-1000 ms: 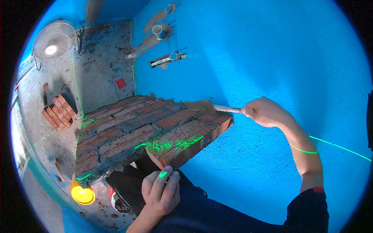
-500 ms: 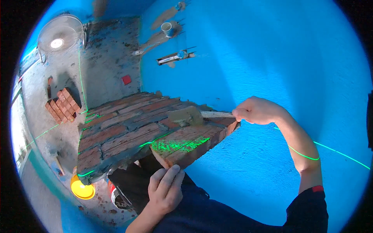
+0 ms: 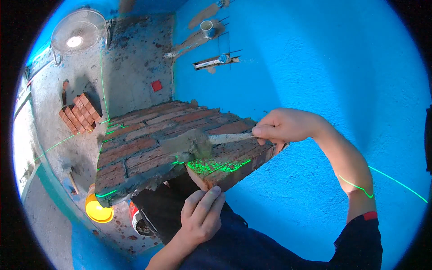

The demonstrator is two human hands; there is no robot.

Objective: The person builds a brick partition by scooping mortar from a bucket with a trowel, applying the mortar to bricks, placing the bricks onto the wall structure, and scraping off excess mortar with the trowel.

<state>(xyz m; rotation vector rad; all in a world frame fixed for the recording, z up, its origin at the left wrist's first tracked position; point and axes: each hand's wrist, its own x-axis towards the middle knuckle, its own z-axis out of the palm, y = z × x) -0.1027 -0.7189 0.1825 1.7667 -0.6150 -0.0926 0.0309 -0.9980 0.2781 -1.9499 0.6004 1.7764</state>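
Trowel (image 3: 186, 143): I see its grey, mortar-smeared blade over the brick wall (image 3: 139, 146), beside the end brick (image 3: 225, 164).
Right hand (image 3: 288, 125): fingers wrapped around the trowel's pale handle.
Left hand (image 3: 202, 216): fingertips touching the end brick's near edge; my view hides the thumb, so I can't tell whether it grips.
Green light: speckled across the end brick.
Blue wall (image 3: 324, 67): rising beyond the brickwork.
Floor (image 3: 135, 58): I see stacked bricks (image 3: 82, 113), a yellow bucket (image 3: 99, 210), a fan (image 3: 78, 31).
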